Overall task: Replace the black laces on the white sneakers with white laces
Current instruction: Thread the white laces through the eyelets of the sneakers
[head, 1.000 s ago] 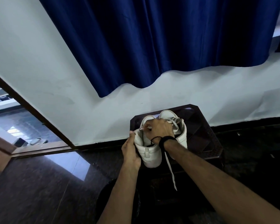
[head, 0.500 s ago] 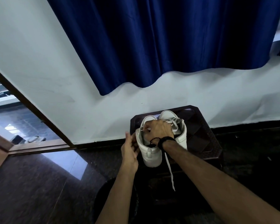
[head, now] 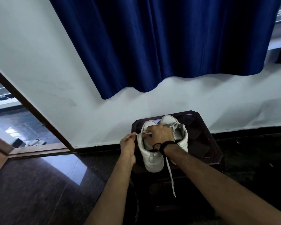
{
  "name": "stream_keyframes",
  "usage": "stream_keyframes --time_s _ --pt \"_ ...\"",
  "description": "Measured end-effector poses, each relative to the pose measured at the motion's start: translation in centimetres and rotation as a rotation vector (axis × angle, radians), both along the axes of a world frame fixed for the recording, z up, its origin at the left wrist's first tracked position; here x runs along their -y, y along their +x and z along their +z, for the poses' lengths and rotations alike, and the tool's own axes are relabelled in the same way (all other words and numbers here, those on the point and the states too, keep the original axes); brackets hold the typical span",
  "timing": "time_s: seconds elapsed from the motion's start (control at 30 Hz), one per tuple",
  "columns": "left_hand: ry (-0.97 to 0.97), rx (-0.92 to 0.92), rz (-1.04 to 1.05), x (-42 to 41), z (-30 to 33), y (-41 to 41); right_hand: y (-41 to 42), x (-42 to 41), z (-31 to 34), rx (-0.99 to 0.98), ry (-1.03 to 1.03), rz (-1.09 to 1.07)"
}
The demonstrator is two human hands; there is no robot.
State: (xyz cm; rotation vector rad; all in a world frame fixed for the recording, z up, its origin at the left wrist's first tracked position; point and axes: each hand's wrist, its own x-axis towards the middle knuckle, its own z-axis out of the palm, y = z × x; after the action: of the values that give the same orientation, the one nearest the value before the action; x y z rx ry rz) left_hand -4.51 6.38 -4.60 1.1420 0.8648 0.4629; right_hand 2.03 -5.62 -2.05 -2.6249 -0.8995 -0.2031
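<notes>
Two white sneakers stand side by side on a dark stool, heels toward me. On the left sneaker, my left hand pinches the tip of a white lace at the shoe's left eyelet edge. My right hand rests over the same shoe's opening and holds the lace near the eyelets. The lace's other end hangs down past the stool's front edge. The right sneaker carries white laces and is partly hidden by my right wrist. No black lace is identifiable.
A white wall and a blue curtain rise behind the stool. A brown door frame opens at the left onto a balcony. Dark glossy floor surrounds the stool.
My left hand left the sneaker's side, rose to the left eyelet edge and pinched the lace tip. My right hand stayed over the shoe's opening.
</notes>
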Motion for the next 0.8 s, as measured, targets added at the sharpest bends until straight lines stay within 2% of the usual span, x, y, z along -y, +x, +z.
stream_keyframes --time_s 0.1,0.17,0.23,0.3,0.33,0.37,0.43,0.5,0.53,0.6,0.67,0.73,0.77,0.8 --pt "-0.239 0.234 0.116 -1.3 1.7 0.1 0.0 0.5 0.8 0.147 -0.147 -0.016" --pt "-0.205 0.238 0.139 -2.3 2.6 -0.3 -0.2 0.8 0.9 0.168 -0.177 -0.028" --pt "0.115 0.034 0.021 -2.7 2.9 -0.9 -0.6 0.8 0.5 0.151 -0.161 -0.027" --pt "0.577 -0.24 -0.215 -2.8 2.6 -1.7 -1.1 0.7 0.3 0.169 -0.124 -0.037" --pt "0.73 -0.34 -0.346 -2.7 2.4 -2.1 -1.2 0.5 0.2 0.195 -0.105 -0.06" --pt "0.799 -0.4 -0.449 -2.6 2.2 -2.2 -1.3 0.4 0.2 0.229 -0.084 -0.089" --pt "0.811 -0.381 -0.462 -2.4 2.3 -2.4 -1.2 0.3 -0.1 0.29 -0.053 -0.137" --pt "0.731 -0.257 -0.252 -2.3 2.7 -2.6 -1.3 0.3 -0.3 0.302 -0.027 -0.19" --pt "0.611 -0.166 -0.096 -2.4 2.9 -2.8 -1.3 0.3 -0.5 0.292 -0.013 -0.217" --pt "0.21 0.079 0.139 -3.0 3.4 -3.6 -1.5 0.2 -0.7 0.252 0.003 -0.254" --pt "-0.113 0.298 0.163 -3.9 3.7 -4.4 -1.8 0.1 -0.8 0.189 0.006 -0.261" --pt "-0.351 0.463 0.138 -4.1 4.1 -5.1 -1.8 0.2 -0.7 0.144 0.01 -0.259" --pt "-0.381 0.448 0.107 -4.1 4.0 -5.2 -1.8 0.3 -0.8 0.128 0.01 -0.257" --pt "-0.312 0.345 0.034 -3.8 4.1 -5.3 -1.7 0.3 -0.8 0.113 0.017 -0.256"
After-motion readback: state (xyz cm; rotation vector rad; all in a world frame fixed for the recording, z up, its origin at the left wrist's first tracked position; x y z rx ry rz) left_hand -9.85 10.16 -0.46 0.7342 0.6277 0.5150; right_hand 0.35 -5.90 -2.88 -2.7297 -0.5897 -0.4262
